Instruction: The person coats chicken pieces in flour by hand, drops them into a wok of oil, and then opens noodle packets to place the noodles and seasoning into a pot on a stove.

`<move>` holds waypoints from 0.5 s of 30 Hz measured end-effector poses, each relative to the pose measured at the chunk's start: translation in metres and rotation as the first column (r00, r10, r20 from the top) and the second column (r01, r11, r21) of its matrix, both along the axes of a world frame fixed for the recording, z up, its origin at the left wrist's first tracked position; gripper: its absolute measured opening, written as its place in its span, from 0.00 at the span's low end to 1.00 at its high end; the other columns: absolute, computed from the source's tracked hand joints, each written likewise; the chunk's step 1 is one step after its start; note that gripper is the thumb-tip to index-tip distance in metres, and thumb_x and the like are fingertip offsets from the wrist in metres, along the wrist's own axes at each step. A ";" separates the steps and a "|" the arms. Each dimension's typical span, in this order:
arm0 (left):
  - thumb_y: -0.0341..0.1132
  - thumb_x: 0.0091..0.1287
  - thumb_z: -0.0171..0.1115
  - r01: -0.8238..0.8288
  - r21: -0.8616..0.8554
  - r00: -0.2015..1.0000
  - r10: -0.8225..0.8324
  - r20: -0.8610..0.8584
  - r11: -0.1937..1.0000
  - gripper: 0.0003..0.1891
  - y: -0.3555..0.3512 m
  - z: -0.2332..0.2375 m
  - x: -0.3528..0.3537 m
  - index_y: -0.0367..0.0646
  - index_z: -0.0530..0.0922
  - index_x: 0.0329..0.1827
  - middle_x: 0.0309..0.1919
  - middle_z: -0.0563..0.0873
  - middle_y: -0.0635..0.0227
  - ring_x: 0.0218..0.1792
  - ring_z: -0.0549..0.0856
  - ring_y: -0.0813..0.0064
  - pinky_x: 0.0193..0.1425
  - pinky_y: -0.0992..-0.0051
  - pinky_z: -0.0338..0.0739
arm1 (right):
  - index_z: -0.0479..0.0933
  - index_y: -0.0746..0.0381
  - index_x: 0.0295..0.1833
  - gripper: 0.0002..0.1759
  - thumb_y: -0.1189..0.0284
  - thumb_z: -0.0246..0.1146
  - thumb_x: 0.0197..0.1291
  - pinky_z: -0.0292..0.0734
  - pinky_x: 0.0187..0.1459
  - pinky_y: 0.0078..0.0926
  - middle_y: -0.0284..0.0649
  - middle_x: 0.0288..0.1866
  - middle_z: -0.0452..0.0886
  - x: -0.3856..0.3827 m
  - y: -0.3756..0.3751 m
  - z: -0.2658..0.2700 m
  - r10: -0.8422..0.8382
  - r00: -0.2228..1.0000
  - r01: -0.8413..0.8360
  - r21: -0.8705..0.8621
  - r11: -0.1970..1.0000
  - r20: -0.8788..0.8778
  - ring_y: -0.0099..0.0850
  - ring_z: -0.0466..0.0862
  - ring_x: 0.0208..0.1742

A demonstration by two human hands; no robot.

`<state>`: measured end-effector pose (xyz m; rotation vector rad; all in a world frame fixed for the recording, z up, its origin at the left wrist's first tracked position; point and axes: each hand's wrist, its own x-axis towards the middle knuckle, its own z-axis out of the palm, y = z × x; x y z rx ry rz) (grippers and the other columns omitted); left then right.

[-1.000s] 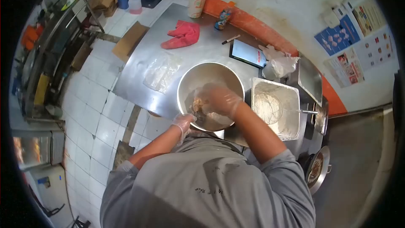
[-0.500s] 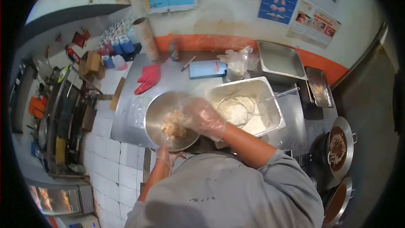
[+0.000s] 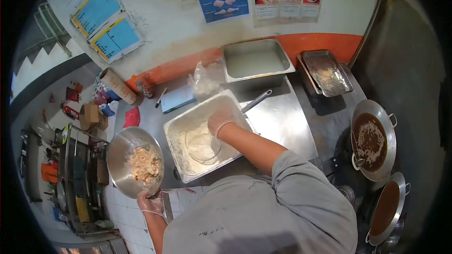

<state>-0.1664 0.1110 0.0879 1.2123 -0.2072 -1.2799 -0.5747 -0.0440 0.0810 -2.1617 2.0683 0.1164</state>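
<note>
Here's the broad metal table, carrying the rectangular tray of pale flour, and the gloved right hand is down inside it toward the far side, its fingers too blurred to tell open from closed. Over to the left, beside the table's near corner, the round steel bowl is tilted, gripped at its near rim by the gloved left hand, with the clumpy, coated food sitting inside; and in the tray, the whisk lies with its wires in the flour!
</note>
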 end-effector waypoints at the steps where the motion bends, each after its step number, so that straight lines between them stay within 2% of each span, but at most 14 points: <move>1: 0.37 0.57 0.59 -0.011 0.004 1.000 0.011 0.013 1.000 0.36 0.001 0.006 -0.010 0.41 0.72 0.74 0.61 0.84 0.53 0.56 0.87 0.50 0.53 0.49 0.85 | 0.93 0.56 0.47 0.17 0.68 0.57 0.72 0.81 0.56 0.50 0.49 0.52 0.92 0.001 0.004 -0.001 0.081 0.996 -0.076 -0.105 0.992 0.039 0.42 0.91 0.56; 2: 0.36 0.58 0.59 -0.025 -0.016 0.999 0.025 0.020 1.000 0.35 0.004 0.014 -0.019 0.41 0.72 0.74 0.61 0.84 0.54 0.56 0.87 0.50 0.54 0.49 0.84 | 0.93 0.56 0.47 0.17 0.68 0.57 0.72 0.81 0.56 0.50 0.49 0.52 0.92 -0.005 0.008 0.000 0.108 0.993 -0.102 -0.103 0.989 0.050 0.42 0.91 0.56; 3: 0.36 0.59 0.58 -0.050 -0.035 0.998 0.051 0.032 0.998 0.35 0.007 0.022 -0.026 0.41 0.72 0.74 0.61 0.83 0.54 0.56 0.86 0.50 0.55 0.49 0.83 | 0.91 0.57 0.43 0.16 0.68 0.56 0.72 0.81 0.52 0.51 0.50 0.48 0.91 -0.016 0.018 0.015 0.170 0.971 -0.132 -0.219 0.967 0.166 0.45 0.91 0.52; 4: 0.34 0.60 0.57 -0.091 -0.074 0.995 0.089 -0.035 0.993 0.34 0.010 0.027 -0.034 0.39 0.71 0.74 0.61 0.83 0.52 0.57 0.87 0.50 0.54 0.50 0.85 | 0.89 0.59 0.39 0.17 0.68 0.55 0.73 0.82 0.49 0.51 0.51 0.44 0.90 -0.025 0.027 0.028 0.245 0.930 -0.148 -0.331 0.932 0.274 0.47 0.90 0.48; 5: 0.34 0.60 0.57 -0.135 -0.076 0.991 0.134 -0.024 0.988 0.34 0.011 0.029 -0.034 0.39 0.71 0.74 0.61 0.83 0.52 0.57 0.87 0.50 0.54 0.50 0.85 | 0.89 0.59 0.39 0.17 0.68 0.55 0.73 0.82 0.49 0.51 0.51 0.44 0.90 -0.033 0.034 0.036 0.287 0.915 -0.186 -0.333 0.924 0.284 0.47 0.90 0.48; 7: 0.33 0.61 0.56 -0.012 -0.135 1.000 0.015 0.018 0.991 0.33 0.010 0.033 -0.038 0.38 0.70 0.74 0.62 0.82 0.50 0.58 0.87 0.50 0.53 0.51 0.88 | 0.84 0.62 0.35 0.15 0.66 0.58 0.70 0.81 0.43 0.55 0.54 0.39 0.87 -0.051 0.043 0.047 0.422 0.819 -0.132 -0.588 0.798 0.389 0.52 0.88 0.45; 8: 0.33 0.61 0.56 -0.033 -0.133 0.999 0.036 0.024 0.991 0.33 0.012 0.039 -0.044 0.38 0.70 0.74 0.62 0.82 0.50 0.58 0.87 0.50 0.53 0.51 0.88 | 0.84 0.62 0.35 0.15 0.66 0.58 0.70 0.81 0.43 0.55 0.54 0.39 0.87 -0.056 0.046 0.046 0.439 0.807 -0.146 -0.587 0.796 0.395 0.52 0.88 0.45; 10: 0.27 0.58 0.57 -0.057 -0.084 0.998 0.058 0.004 0.995 0.32 0.017 0.060 -0.065 0.33 0.71 0.71 0.61 0.84 0.50 0.57 0.89 0.50 0.57 0.54 0.91 | 0.84 0.63 0.40 0.11 0.66 0.63 0.68 0.83 0.47 0.53 0.53 0.42 0.87 -0.066 0.055 0.041 0.348 0.751 -0.109 -0.413 0.904 0.562 0.53 0.88 0.46; 11: 0.27 0.58 0.57 -0.053 -0.086 0.998 0.054 0.011 0.995 0.32 0.017 0.061 -0.067 0.33 0.71 0.71 0.61 0.84 0.50 0.57 0.89 0.50 0.57 0.54 0.91 | 0.84 0.63 0.40 0.11 0.66 0.63 0.68 0.83 0.47 0.53 0.53 0.42 0.87 -0.072 0.054 0.039 0.346 0.748 -0.103 -0.415 0.904 0.567 0.53 0.88 0.46; 13: 0.27 0.57 0.58 -0.058 -0.153 0.998 0.052 -0.042 0.987 0.33 0.016 0.057 -0.072 0.34 0.71 0.71 0.62 0.83 0.49 0.59 0.88 0.50 0.59 0.52 0.90 | 0.84 0.64 0.43 0.08 0.71 0.67 0.64 0.82 0.53 0.52 0.53 0.44 0.86 -0.093 0.049 0.036 0.402 0.826 -0.183 -0.485 0.855 0.395 0.56 0.87 0.46; 14: 0.27 0.57 0.58 -0.042 -0.148 0.998 0.036 -0.043 0.988 0.33 0.017 0.056 -0.072 0.34 0.71 0.71 0.62 0.83 0.49 0.59 0.88 0.50 0.59 0.52 0.90 | 0.84 0.64 0.43 0.08 0.71 0.67 0.64 0.82 0.53 0.52 0.53 0.44 0.86 -0.108 0.049 0.037 0.386 0.833 -0.170 -0.481 0.860 0.395 0.56 0.87 0.46; 15: 0.28 0.56 0.58 -0.047 -0.108 0.999 0.049 0.007 0.993 0.34 0.019 0.056 -0.070 0.34 0.71 0.71 0.63 0.83 0.49 0.60 0.87 0.49 0.60 0.51 0.90 | 0.84 0.64 0.44 0.07 0.72 0.67 0.64 0.82 0.54 0.52 0.54 0.47 0.87 -0.127 0.047 0.042 0.409 0.752 -0.028 -0.596 0.803 0.517 0.56 0.87 0.47</move>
